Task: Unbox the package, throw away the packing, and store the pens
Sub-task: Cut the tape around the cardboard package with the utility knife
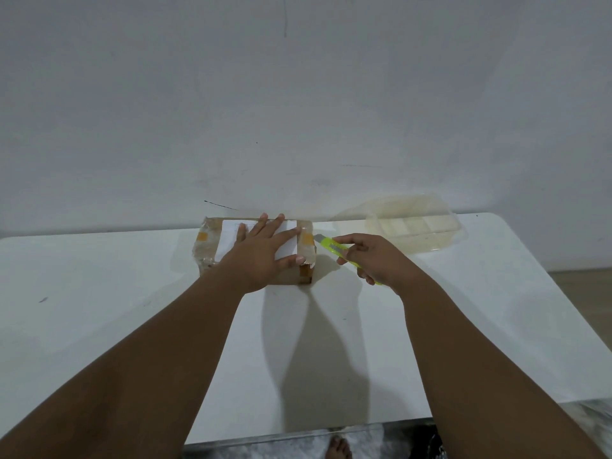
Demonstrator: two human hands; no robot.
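Observation:
A brown cardboard package [207, 246], wrapped in clear tape with a white label on top, lies at the far edge of the white table [99, 309]. My left hand [261, 256] presses flat on its top with fingers spread. My right hand [371, 260] grips a neon yellow-green utility knife [334, 246], whose tip points at the package's right end and sits just beside it. No pens are visible.
A clear plastic organiser tray [414, 226] with compartments stands at the back right of the table, against the white wall. A bare foot [337, 448] shows on the floor below the table's near edge.

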